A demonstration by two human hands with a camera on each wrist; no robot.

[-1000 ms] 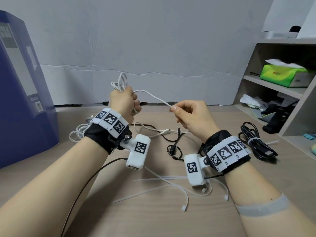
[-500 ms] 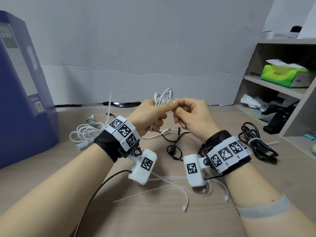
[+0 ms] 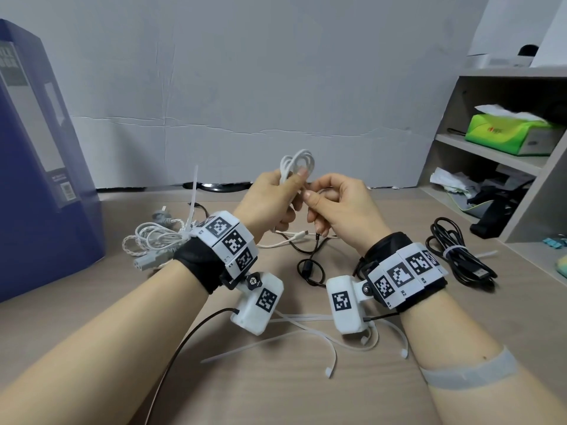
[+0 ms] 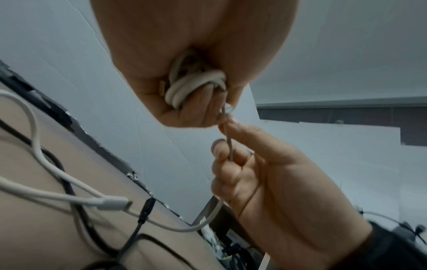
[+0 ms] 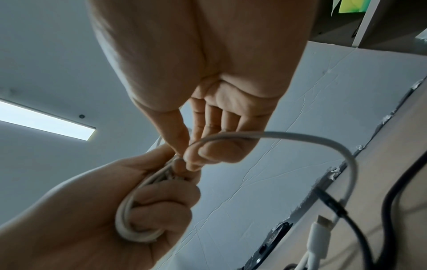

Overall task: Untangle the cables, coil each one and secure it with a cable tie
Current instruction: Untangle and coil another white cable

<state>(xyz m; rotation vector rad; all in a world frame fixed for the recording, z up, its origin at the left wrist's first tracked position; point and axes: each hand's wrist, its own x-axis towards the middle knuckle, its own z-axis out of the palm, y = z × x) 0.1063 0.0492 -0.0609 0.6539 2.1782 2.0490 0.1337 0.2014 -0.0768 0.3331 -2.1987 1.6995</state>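
Observation:
My left hand (image 3: 294,191) grips a small coil of white cable (image 3: 299,162), whose loops stick up above the fist. In the left wrist view the lower bend of the coil (image 4: 194,85) sits in the curled fingers. My right hand (image 3: 313,200) touches the left one and pinches the free strand of that cable (image 5: 300,138) between thumb and forefinger. The strand's tail drops to the table and ends in a white plug (image 3: 299,236). A loose black cable (image 3: 310,268) lies under the hands, crossing the white tail.
Several loose white cable ties (image 3: 306,335) lie on the table near my wrists. A tied white braided cable (image 3: 153,237) lies at the left by a blue box (image 3: 40,167). A tied black cable (image 3: 457,256) lies at the right beside a shelf unit (image 3: 491,148).
My left hand has carried the coil to the right until it meets the right hand. The strand once stretched between the hands is now drawn in at the coil.

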